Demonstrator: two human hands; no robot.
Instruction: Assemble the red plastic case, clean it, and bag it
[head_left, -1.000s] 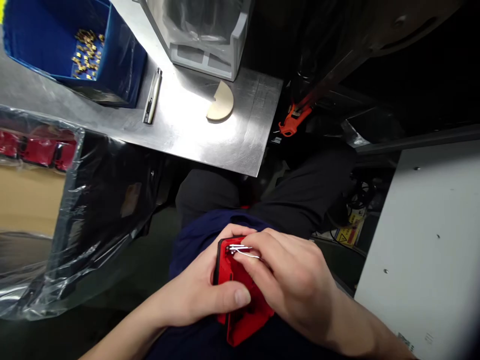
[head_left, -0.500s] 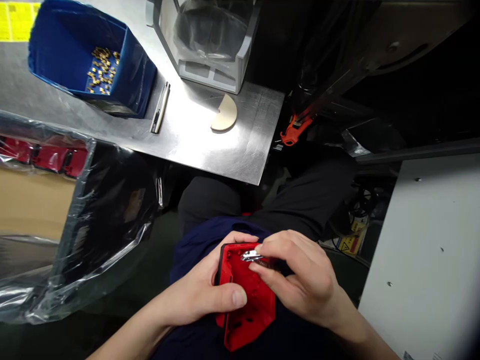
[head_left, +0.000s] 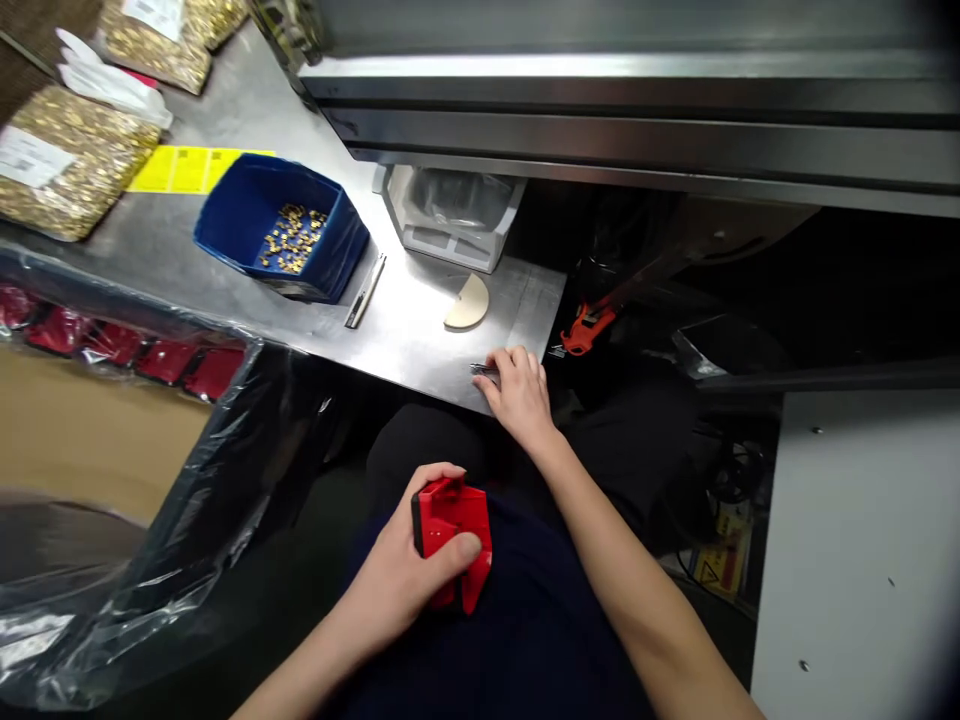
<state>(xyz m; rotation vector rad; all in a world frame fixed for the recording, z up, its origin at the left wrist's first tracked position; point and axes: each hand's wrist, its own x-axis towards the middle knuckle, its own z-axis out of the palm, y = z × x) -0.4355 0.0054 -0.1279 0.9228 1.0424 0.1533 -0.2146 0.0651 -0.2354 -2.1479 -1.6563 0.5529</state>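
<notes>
My left hand (head_left: 420,550) grips a hollow red plastic housing (head_left: 474,515) with a black edge, held over my lap with its open side up. The thumb lies across its near rim, and the fingers behind it are mostly hidden. At the front edge of the metal table (head_left: 405,355), my right hand (head_left: 517,392) is closed on a small shiny nail clipper (head_left: 482,369). Its tip pokes out to the left, while my fingers cover the remainder. Just beyond lies a cream half-disc (head_left: 468,303), with a utility knife (head_left: 365,292) to its left.
A blue bin (head_left: 330,262) with small brass parts stands on the table near a grey bin (head_left: 457,245). Bags of brass parts (head_left: 90,150) lie far left. A plastic-lined box (head_left: 202,450) holds red pieces (head_left: 214,373). A metal beam (head_left: 600,130) crosses above; orange cutters (head_left: 585,330) hang right.
My right hand has moved with the nail clipper from inside the red housing forward to the table edge. The left hand still holds the housing, now tilted differently. The view has shifted.
</notes>
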